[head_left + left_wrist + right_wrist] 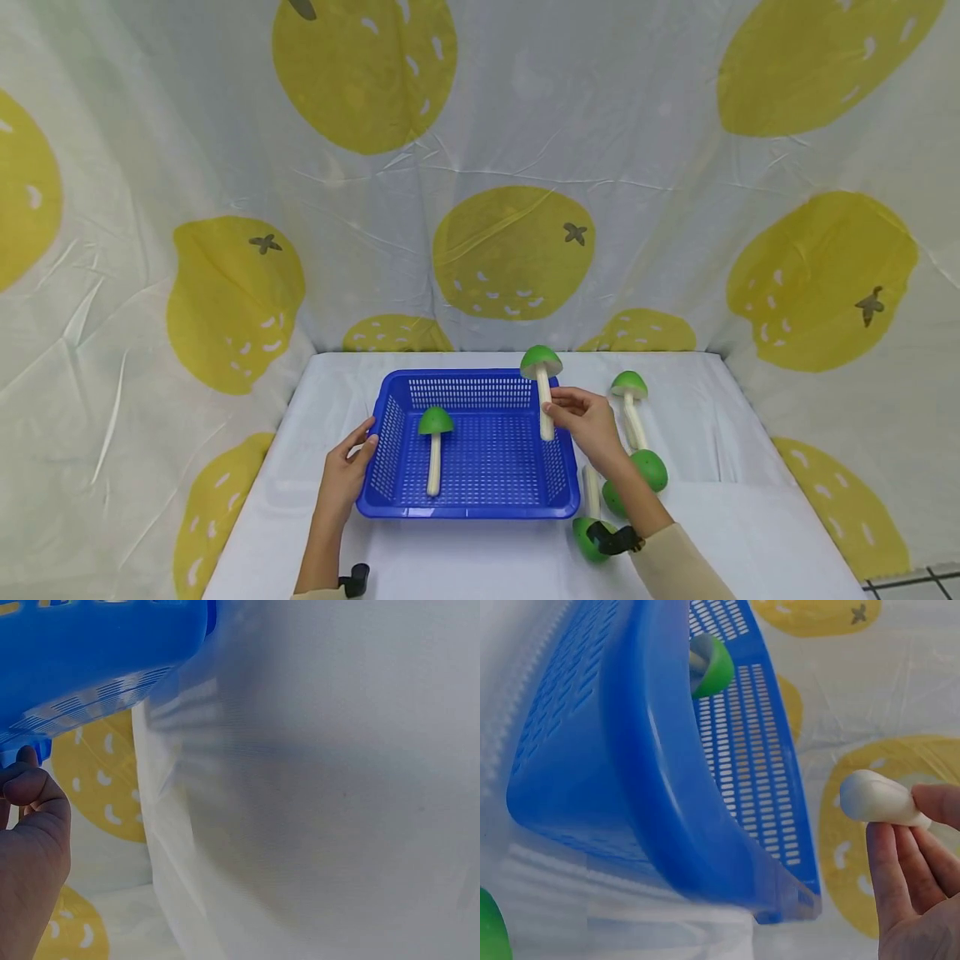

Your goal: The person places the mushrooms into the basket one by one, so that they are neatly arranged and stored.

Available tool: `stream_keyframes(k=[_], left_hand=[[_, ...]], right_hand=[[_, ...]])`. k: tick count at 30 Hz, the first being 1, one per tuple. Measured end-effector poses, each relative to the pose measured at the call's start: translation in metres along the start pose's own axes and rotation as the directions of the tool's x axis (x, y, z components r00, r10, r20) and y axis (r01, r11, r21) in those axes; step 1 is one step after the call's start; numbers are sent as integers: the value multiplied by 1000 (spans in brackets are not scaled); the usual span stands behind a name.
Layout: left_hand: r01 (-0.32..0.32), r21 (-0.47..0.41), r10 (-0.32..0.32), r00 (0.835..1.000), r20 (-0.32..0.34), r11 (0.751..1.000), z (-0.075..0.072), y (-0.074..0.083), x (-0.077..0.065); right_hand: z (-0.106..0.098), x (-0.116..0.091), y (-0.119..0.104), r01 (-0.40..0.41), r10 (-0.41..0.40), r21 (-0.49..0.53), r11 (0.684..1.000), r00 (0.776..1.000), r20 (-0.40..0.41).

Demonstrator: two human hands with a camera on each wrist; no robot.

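Observation:
A toy mushroom (544, 402) with a green cap and pale stem is pinched by the stem in my right hand (588, 425), cap up, over the right end of a blue plastic basket (468, 512). From the right wrist view, the stem's rounded end (877, 799) shows between thumb and fingers. My left hand (347, 471) grips the basket's left rim; its thumb and a finger meet at that edge in the left wrist view. Inside the basket lies another green-capped mushroom (435, 450), towards the left.
Right of the basket, several more mushrooms lie on the white-covered table: one mushroom (631, 408) further back, others partly behind my right forearm. A lemon-patterned cloth (517, 250) hangs behind and along both sides.

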State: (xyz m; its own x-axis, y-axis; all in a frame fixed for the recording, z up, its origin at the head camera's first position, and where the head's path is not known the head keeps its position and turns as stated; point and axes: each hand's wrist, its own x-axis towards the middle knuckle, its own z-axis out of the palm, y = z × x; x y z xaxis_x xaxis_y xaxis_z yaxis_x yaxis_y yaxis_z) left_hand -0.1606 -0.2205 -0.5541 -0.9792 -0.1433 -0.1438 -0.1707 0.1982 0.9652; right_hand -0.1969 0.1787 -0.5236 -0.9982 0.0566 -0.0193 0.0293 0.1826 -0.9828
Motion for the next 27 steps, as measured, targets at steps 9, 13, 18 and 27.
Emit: stream_keyframes(k=[9, 13, 18, 27], left_hand=[[11, -4, -11, 1000, -1, 1000, 1, -8, 6], [-5, -9, 5, 1000, -11, 1000, 1, -26, 16], [-22, -3, 22, 1000, -10, 1000, 1, -24, 14], [9, -5, -10, 1000, -6, 1000, 2, -11, 8]], right_hand=[[18, 0, 3, 1, -2, 34, 999, 1000, 24], [26, 0, 5, 8, -10, 47, 999, 999, 47], [34, -4, 1, 2, -6, 62, 998, 998, 63], [47, -1, 5, -17, 13, 70, 997, 998, 54]])
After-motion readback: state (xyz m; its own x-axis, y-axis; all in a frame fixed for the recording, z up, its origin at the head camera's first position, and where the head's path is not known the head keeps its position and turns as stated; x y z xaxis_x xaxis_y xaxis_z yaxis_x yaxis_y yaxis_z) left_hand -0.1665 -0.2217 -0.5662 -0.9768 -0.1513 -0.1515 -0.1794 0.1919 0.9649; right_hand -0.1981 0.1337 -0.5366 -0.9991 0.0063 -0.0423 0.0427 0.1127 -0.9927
